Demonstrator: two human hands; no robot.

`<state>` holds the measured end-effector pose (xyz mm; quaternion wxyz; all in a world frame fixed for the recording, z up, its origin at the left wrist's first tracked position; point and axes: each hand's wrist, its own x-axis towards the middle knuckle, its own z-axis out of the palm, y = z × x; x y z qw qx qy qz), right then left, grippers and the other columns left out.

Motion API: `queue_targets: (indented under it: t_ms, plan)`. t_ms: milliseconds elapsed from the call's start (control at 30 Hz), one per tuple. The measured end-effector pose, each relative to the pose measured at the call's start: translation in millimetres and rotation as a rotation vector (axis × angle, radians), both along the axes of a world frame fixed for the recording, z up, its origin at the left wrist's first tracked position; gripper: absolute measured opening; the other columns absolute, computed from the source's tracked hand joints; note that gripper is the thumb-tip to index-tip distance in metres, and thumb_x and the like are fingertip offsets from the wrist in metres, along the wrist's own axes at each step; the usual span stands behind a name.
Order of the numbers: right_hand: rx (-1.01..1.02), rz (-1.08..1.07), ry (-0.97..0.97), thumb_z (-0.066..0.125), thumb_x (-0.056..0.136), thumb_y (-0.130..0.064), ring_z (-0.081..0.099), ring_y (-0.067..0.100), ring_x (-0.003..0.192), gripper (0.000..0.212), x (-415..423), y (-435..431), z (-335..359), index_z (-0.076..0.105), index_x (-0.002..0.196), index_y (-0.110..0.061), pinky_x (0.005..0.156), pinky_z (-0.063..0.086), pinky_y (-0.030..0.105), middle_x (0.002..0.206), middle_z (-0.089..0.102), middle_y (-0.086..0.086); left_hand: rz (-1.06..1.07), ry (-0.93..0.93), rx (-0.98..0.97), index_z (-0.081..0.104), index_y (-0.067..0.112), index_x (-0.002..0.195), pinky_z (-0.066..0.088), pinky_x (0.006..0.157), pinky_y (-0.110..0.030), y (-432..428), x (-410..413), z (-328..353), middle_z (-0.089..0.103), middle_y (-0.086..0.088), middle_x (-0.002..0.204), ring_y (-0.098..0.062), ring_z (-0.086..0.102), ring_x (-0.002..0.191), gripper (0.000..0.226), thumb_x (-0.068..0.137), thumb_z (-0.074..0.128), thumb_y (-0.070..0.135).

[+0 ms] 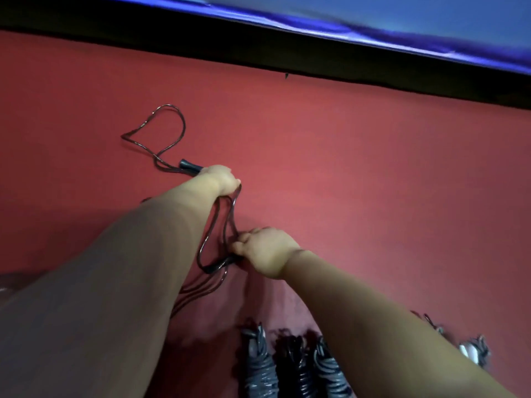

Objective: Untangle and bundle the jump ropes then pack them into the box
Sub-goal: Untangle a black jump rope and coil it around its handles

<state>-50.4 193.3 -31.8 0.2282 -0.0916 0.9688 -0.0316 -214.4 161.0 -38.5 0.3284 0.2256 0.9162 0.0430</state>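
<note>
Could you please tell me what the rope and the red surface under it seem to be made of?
The rope: likely plastic-coated cord, thin, dark and glossy, with bright glints along its loops. The surface: seemingly matte red cloth or felt, since it shows no shine; the blur leaves the weave unclear.

One camera sits on the person's head. It looks forward and down onto the flat red surface (pixel 359 168), close above the left hand (pixel 222 179) and right hand (pixel 268 251) near the middle.
</note>
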Motion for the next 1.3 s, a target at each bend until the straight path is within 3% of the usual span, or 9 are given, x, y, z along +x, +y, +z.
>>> queue_targets:
  t_ms: [200, 400, 800, 900, 967, 1033, 1100, 1167, 1300]
  plan:
    - [-0.055, -0.274, -0.052, 0.035, 0.096, -0.012, 0.058, 0.034, 0.096, 0.035, 15.7, 18.8, -3.4, 0.033, 0.131, -0.013, 0.065, 0.034, 0.034, 0.085, 0.053, 0.010, 0.056, 0.157, -0.102, 0.055, 0.025, 0.126, 0.039, 0.098, -0.040, 4.6, -9.5, -11.3, 0.055, -0.006, 0.134, -0.032, 0.047, 0.125, 0.045, 0.091, 0.050, 0.052]
    - [-0.244, -0.522, -0.264, 0.057, 0.091, -0.029, 0.054, 0.028, 0.113, 0.043, 45.0, 52.0, -14.2, 0.047, 0.132, -0.027, 0.084, 0.040, 0.027, 0.124, 0.058, 0.006, 0.108, 0.232, -0.226, 0.053, 0.021, 0.128, 0.034, 0.098, -0.039, 18.8, -1.9, -21.2, 0.051, -0.011, 0.135, -0.033, 0.042, 0.126, 0.042, 0.092, 0.053, 0.042]
    - [-0.247, -0.504, -0.236, 0.053, 0.093, -0.033, 0.046, 0.021, 0.123, 0.039, 53.9, 67.0, -24.3, 0.052, 0.132, -0.032, 0.098, 0.037, 0.025, 0.139, 0.038, -0.001, 0.237, 0.265, -0.067, 0.046, 0.017, 0.131, 0.025, 0.107, -0.040, 31.2, -0.1, -35.4, 0.058, -0.012, 0.126, -0.034, 0.047, 0.123, 0.042, 0.089, 0.050, 0.020]
    - [-0.274, -0.530, -0.239, 0.055, 0.093, -0.032, 0.049, 0.023, 0.119, 0.036, 55.1, 71.1, -24.9, 0.056, 0.128, -0.026, 0.094, 0.038, 0.025, 0.131, 0.048, 0.003, 0.279, 0.236, 0.094, 0.052, 0.017, 0.122, 0.024, 0.107, -0.039, 27.6, -6.5, -28.5, 0.060, -0.009, 0.123, -0.031, 0.052, 0.120, 0.032, 0.091, 0.046, 0.015]
    - [-0.329, -0.591, -0.224, 0.059, 0.091, -0.031, 0.054, 0.022, 0.111, 0.033, 57.6, 72.8, -23.9, 0.059, 0.122, -0.022, 0.090, 0.040, 0.025, 0.122, 0.059, 0.004, 0.340, 0.174, 0.348, 0.056, 0.015, 0.107, 0.039, 0.096, -0.034, 30.9, -12.7, -16.1, 0.062, -0.011, 0.115, -0.030, 0.059, 0.111, 0.020, 0.090, 0.048, 0.008]
    - [-0.513, -0.751, -0.140, 0.065, 0.087, -0.027, 0.062, 0.014, 0.087, 0.022, 60.2, 76.0, -19.2, 0.062, 0.106, -0.016, 0.078, 0.045, 0.023, 0.100, 0.067, 0.006, 0.431, -0.041, 0.660, 0.046, 0.018, 0.083, 0.049, 0.062, -0.022, 37.5, -13.4, 4.9, 0.062, -0.011, 0.093, -0.027, 0.066, 0.082, 0.026, 0.087, 0.038, -0.006]
    - [-0.756, -0.953, -0.005, 0.069, 0.085, -0.022, 0.054, 0.002, 0.052, 0.013, 59.1, 80.4, -8.0, 0.058, 0.081, -0.015, 0.054, 0.043, 0.016, 0.066, 0.065, 0.000, 0.463, -0.238, 0.835, 0.033, 0.021, 0.075, 0.030, 0.035, -0.015, 38.6, -10.7, 33.2, 0.055, -0.007, 0.079, -0.015, 0.050, 0.051, 0.036, 0.086, 0.030, -0.013]
    - [-0.921, -1.167, 0.202, 0.070, 0.084, -0.021, 0.043, 0.006, 0.039, 0.023, 56.3, 88.9, 5.7, 0.054, 0.068, -0.015, 0.043, 0.036, 0.016, 0.047, 0.053, -0.007, 0.479, -0.381, 0.992, 0.033, 0.020, 0.075, 0.018, 0.032, -0.016, 33.6, -6.4, 67.1, 0.055, -0.006, 0.078, -0.007, 0.035, 0.039, 0.037, 0.085, 0.031, -0.015]
    - [-1.346, -1.565, 0.673, 0.067, 0.086, -0.020, 0.034, 0.009, 0.039, 0.028, 53.5, 110.4, 54.8, 0.047, 0.067, -0.017, 0.040, 0.029, 0.019, 0.044, 0.041, -0.006, 0.498, -0.499, 1.301, 0.032, 0.020, 0.073, 0.010, 0.038, -0.018, 10.2, -3.7, 138.1, 0.061, -0.005, 0.080, -0.004, 0.028, 0.035, 0.034, 0.086, 0.038, -0.011]
